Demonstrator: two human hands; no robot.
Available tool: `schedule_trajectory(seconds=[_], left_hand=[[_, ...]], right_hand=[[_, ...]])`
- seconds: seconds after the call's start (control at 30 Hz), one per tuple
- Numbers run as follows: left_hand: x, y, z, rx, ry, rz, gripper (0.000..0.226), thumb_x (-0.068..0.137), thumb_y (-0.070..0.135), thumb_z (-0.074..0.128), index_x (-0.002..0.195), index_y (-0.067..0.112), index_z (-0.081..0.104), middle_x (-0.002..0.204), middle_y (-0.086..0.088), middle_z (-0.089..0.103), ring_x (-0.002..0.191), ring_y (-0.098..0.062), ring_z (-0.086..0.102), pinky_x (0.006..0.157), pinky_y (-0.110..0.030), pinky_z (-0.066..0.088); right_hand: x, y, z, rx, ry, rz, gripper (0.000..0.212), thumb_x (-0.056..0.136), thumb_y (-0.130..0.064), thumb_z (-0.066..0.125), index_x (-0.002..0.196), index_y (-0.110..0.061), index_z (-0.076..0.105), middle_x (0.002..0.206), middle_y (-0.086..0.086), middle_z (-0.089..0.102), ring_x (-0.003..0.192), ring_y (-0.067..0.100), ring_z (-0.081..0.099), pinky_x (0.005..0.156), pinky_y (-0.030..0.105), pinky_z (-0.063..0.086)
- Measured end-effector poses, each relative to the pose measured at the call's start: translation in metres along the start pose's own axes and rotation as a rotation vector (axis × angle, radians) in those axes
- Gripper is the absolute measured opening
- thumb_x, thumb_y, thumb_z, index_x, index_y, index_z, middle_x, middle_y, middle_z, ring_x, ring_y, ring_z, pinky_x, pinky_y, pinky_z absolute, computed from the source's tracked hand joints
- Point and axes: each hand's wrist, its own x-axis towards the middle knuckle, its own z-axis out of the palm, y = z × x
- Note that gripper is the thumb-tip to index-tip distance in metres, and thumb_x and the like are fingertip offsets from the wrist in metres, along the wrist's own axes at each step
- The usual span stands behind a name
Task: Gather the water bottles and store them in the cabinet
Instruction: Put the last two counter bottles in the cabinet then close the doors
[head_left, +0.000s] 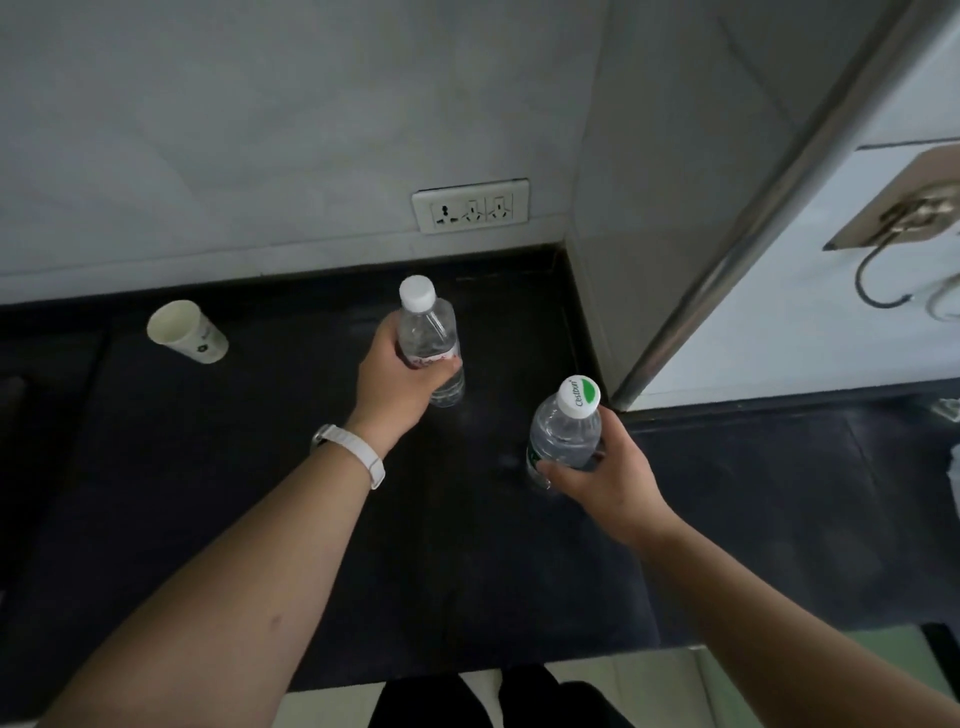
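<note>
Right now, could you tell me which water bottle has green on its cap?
The green-label bottle gripped by the right hand; the red-label bottle in the left hand has a plain white cap.

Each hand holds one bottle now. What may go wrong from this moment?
1. The left hand grips the white-capped bottle and the right hand grips the green-capped bottle, so no hand is free to open a cabinet door.
2. The paper cup stands on the counter to the left; a swinging arm might knock it over.
</note>
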Motion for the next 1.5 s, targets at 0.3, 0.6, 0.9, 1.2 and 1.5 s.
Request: schedule_trajectory(seconds=[0.3, 0.6, 0.9, 1.2, 1.5], left_hand=[[-0.071, 0.010, -0.044, -0.111, 0.140, -0.021, 0.060, 0.074, 0.016, 0.087, 0.124, 0.032, 0.058, 0.112, 0.011, 0.070, 0.102, -0.004, 0.068, 0.093, -0.035, 0.056], [-0.145, 0.012, -0.123, -0.136, 0.270, -0.020, 0.055, 0.075, 0.011, 0.085, 0.116, 0.037, 0.061, 0.107, 0.013, 0.071, 0.100, -0.004, 0.068, 0.091, -0.035, 0.056], [-0.259, -0.027, -0.230, -0.187, 0.506, -0.065, 0.056, 0.071, 0.013, 0.088, 0.114, 0.040, 0.063, 0.106, 0.013, 0.073, 0.097, -0.003, 0.069, 0.088, -0.031, 0.056], [-0.413, -0.110, -0.349, -0.182, 0.720, -0.126, 0.061, 0.072, 0.018, 0.087, 0.125, 0.031, 0.060, 0.112, 0.011, 0.071, 0.101, -0.010, 0.068, 0.082, -0.028, 0.053], [-0.574, -0.168, -0.434, -0.240, 0.972, -0.187, 0.057, 0.072, 0.015, 0.089, 0.120, 0.032, 0.063, 0.103, 0.014, 0.073, 0.089, 0.001, 0.068, 0.071, -0.012, 0.049]], right_hand=[[-0.008, -0.032, 0.015, -0.003, -0.128, -0.115, 0.060, 0.069, -0.034, 0.086, 0.116, -0.043, 0.051, 0.102, -0.023, 0.066, 0.097, -0.001, 0.063, 0.090, 0.034, 0.054], [-0.038, -0.084, 0.062, 0.012, -0.282, -0.226, 0.060, 0.070, -0.028, 0.087, 0.113, -0.046, 0.050, 0.102, -0.019, 0.067, 0.092, -0.009, 0.062, 0.080, 0.018, 0.050], [-0.119, -0.138, 0.159, -0.021, -0.453, -0.336, 0.059, 0.072, -0.029, 0.085, 0.117, -0.041, 0.049, 0.104, -0.016, 0.066, 0.093, -0.003, 0.063, 0.083, 0.022, 0.050], [-0.249, -0.158, 0.290, -0.041, -0.642, -0.401, 0.056, 0.074, -0.020, 0.084, 0.115, -0.039, 0.051, 0.102, -0.014, 0.067, 0.087, -0.009, 0.063, 0.068, 0.010, 0.049], [-0.368, -0.168, 0.405, -0.085, -0.832, -0.495, 0.053, 0.070, -0.020, 0.085, 0.112, -0.036, 0.058, 0.096, -0.015, 0.069, 0.089, 0.000, 0.066, 0.081, 0.026, 0.053]])
